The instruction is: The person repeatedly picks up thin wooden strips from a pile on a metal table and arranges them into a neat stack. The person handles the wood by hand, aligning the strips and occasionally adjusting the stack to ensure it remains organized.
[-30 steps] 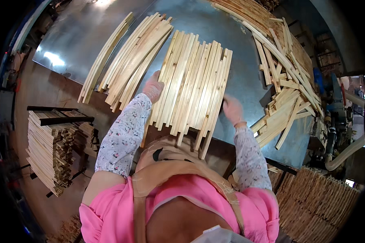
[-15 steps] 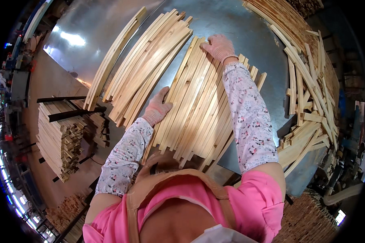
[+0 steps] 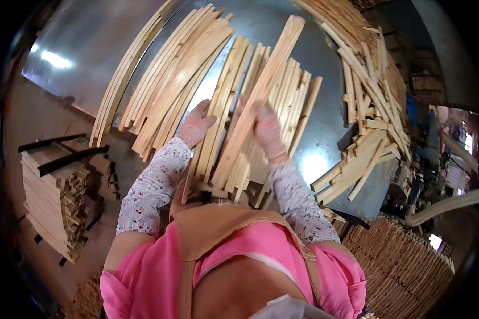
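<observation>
My right hand (image 3: 269, 132), in a pink knitted glove, is closed round a wide wooden board (image 3: 266, 85). The board is lifted and slanted over a row of narrow wooden strips (image 3: 295, 101), its far end raised toward the upper right. My left hand (image 3: 197, 125), gloved the same way, lies against the left edge of the row, thumb apart from the fingers. Beside it, several strips (image 3: 226, 90) stay together, with a gap between them and the rest. Motion blurs my right fingers a little.
Further left on the metal table (image 3: 314, 53) lie a second group of strips (image 3: 181, 69) and some long curved ones (image 3: 127, 69). Loose offcuts (image 3: 356, 154) heap up at the right. Stacked wood (image 3: 53, 196) stands lower left, and more (image 3: 399, 260) lower right.
My right hand has come from the row's far end back toward me and now holds a raised board. The row has split apart. My left hand remains at its left edge.
</observation>
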The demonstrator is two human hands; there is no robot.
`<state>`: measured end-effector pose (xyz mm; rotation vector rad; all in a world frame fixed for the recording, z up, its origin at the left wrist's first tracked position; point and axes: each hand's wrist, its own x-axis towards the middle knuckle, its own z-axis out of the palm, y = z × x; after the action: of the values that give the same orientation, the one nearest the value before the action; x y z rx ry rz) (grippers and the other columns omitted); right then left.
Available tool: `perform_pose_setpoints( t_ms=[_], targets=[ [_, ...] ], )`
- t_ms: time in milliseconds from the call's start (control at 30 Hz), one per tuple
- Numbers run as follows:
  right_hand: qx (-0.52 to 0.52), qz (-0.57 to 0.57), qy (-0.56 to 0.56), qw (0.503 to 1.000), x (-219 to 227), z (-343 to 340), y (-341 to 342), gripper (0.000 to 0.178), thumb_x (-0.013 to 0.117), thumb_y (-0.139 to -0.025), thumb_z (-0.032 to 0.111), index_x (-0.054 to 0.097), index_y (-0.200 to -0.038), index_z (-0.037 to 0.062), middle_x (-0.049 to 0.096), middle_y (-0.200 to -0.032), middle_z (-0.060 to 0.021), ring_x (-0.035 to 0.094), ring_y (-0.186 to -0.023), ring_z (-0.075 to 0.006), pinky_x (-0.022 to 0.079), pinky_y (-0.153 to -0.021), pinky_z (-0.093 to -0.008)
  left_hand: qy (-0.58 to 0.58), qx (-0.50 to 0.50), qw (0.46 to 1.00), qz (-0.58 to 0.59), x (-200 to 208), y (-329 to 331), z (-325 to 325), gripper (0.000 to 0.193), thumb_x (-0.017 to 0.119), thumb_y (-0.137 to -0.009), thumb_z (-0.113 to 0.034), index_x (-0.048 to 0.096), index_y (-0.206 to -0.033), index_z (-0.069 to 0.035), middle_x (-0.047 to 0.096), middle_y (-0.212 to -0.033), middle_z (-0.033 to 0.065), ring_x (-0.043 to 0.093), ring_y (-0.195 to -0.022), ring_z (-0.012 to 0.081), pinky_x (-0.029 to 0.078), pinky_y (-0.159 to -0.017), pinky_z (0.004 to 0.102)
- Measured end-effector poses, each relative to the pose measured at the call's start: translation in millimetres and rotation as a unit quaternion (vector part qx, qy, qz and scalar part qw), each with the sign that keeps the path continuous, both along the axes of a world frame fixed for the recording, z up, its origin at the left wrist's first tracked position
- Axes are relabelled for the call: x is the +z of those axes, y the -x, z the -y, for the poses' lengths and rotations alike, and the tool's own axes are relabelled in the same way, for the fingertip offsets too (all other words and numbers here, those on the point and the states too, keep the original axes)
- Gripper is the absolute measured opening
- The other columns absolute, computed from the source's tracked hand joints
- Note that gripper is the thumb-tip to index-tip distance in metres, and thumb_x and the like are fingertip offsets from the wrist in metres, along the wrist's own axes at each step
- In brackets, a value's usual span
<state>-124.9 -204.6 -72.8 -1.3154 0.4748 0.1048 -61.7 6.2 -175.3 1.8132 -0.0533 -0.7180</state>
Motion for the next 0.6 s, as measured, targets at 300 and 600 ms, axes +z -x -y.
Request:
perform_pose_setpoints(
  t_ms=[300, 600],
  targets=[
    [-0.074, -0.061, -0.222, 0.97, -2, 16, 64, 0.064, 0.038, -0.117, 0.044, 0.059, -0.144, -0.0097, 0.075, -0.106, -0.0164, 0.074, -0.097, -0.0283, 0.064, -0.095, -0.0444, 0.158, 0.065, 0.98, -0.104, -11, -15, -8, 0.051, 0.063, -0.101, -0.015, 0.059, -0.149, 0.003, 0.074, -0.12, 0.0116, 0.07, -0.1, 0.0181, 0.058, -0.089, 0.0312],
    [-0.084, -0.148, -0.021, 0.985, -22, -17, 159, 0.041, 0.066, -0.108, 0.037, 0.064, -0.133, 0.0048, 0.073, -0.118, -0.012, 0.073, -0.106, -0.0252, 0.06, -0.1, -0.0393, 0.014, -0.053, 0.998, -0.025, 17, 0, -22, 0.051, 0.063, -0.103, -0.024, 0.061, -0.148, 0.001, 0.074, -0.124, 0.0181, 0.069, -0.113, 0.024, 0.052, -0.105, 0.0344]
  ],
)
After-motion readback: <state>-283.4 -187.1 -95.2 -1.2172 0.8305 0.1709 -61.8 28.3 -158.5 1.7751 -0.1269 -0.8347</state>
